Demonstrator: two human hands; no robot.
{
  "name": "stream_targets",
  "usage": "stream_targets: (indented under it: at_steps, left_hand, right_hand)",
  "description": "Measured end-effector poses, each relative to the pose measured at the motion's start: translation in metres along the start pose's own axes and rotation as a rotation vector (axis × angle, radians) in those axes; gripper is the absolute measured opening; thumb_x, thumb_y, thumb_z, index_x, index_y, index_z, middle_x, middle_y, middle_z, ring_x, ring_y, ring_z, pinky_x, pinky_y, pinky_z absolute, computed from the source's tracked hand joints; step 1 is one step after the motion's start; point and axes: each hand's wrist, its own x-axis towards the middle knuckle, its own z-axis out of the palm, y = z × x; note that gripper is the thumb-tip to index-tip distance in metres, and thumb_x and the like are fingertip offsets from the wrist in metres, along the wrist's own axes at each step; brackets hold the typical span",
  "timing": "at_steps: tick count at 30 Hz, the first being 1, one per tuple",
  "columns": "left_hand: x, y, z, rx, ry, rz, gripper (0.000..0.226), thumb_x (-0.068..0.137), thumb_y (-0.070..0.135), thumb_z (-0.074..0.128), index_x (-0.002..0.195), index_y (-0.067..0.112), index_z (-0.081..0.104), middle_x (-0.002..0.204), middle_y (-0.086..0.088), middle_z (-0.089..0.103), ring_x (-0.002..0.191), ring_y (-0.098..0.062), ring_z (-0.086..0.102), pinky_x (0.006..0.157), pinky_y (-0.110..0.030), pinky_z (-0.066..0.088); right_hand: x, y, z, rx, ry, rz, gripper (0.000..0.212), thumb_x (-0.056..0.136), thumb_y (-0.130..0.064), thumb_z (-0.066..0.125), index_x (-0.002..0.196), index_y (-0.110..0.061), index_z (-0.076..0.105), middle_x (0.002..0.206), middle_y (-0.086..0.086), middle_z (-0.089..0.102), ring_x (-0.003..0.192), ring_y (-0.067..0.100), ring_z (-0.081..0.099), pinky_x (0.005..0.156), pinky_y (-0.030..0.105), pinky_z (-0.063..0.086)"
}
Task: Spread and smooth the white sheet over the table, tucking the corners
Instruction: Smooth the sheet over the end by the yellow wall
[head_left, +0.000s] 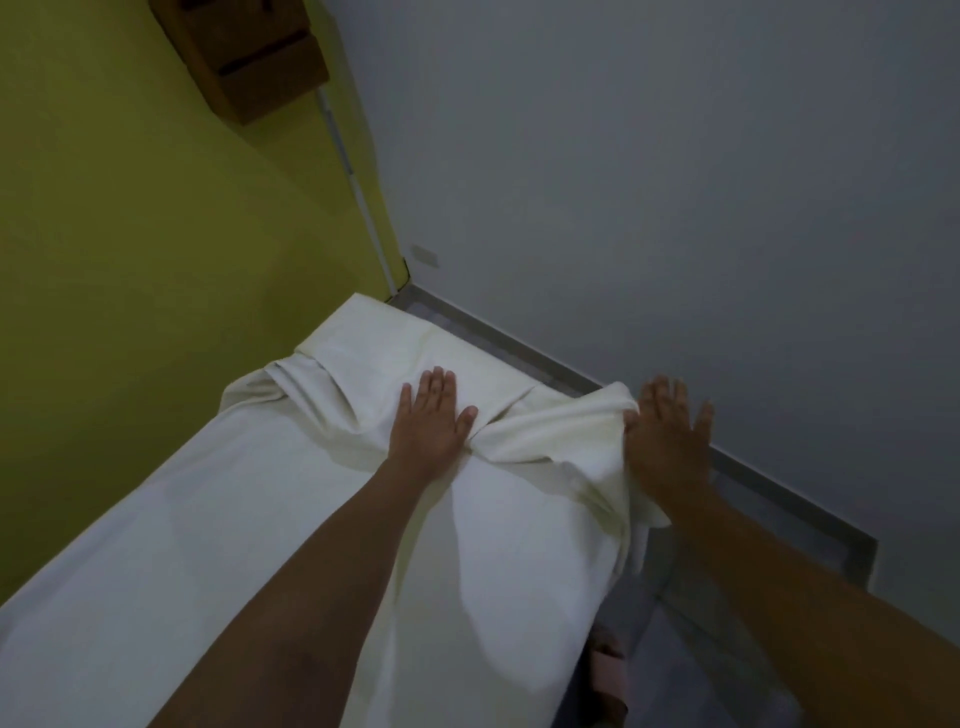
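Two bare hands were out over the far end of the long surface, well apart from each other. None of the surface itself showed, because the white sheet (260, 519) covered it from the near end to the far end and hung down over its right edge. Along most of the surface the sheet lay fairly flat, but toward the far end it was gathered into thick folds that ran across the width. The left hand (431, 415) lay palm down on the sheet at the middle of the surface's far end. Its fingers were straight and close together with the thumb out to the side, and it pressed the cloth just beyond the bunched folds without gripping anything. The right hand (670, 436) was at the surface's right edge with its fingers straight and splayed. Its thumb side touched a raised fold of the sheet, and no finger was curled round the cloth. A yellow-green wall (130, 234) ran along the left side of the surface, and a grey wall (675, 156) stood beyond its far end and to its right. A wooden box (239, 52) was fixed high on the yellow-green wall, above the surface's far left. A white pipe (358, 182) ran down the corner where the two walls met.
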Motion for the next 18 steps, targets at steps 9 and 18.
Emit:
stream_targets:
  at_steps: [9, 18]
  left_hand:
    - [0.001, 0.020, 0.001, 0.000, 0.029, -0.086, 0.062, 0.102, 0.043, 0.016, 0.152, 0.009, 0.004, 0.161, -0.008, 0.004, 0.148, -0.019, -0.001, 0.119, -0.043, -0.005]
    - [-0.070, 0.039, 0.034, -0.036, 0.166, 0.081, 0.063, 0.099, 0.042, 0.025, 0.148, 0.003, 0.025, 0.156, -0.012, 0.020, 0.145, -0.028, 0.015, 0.118, -0.044, 0.010]
  right_hand:
    - [-0.026, -0.066, 0.005, 0.218, 0.078, -0.388, 0.054, 0.102, -0.033, 0.024, 0.151, -0.010, 0.019, 0.159, 0.010, 0.016, 0.148, 0.027, 0.008, 0.119, 0.044, -0.003]
    - [0.009, -0.033, 0.027, -0.015, 0.008, -0.414, 0.065, 0.094, -0.016, 0.029, 0.151, -0.008, 0.000, 0.161, 0.011, 0.006, 0.148, 0.032, 0.003, 0.117, 0.053, 0.000]
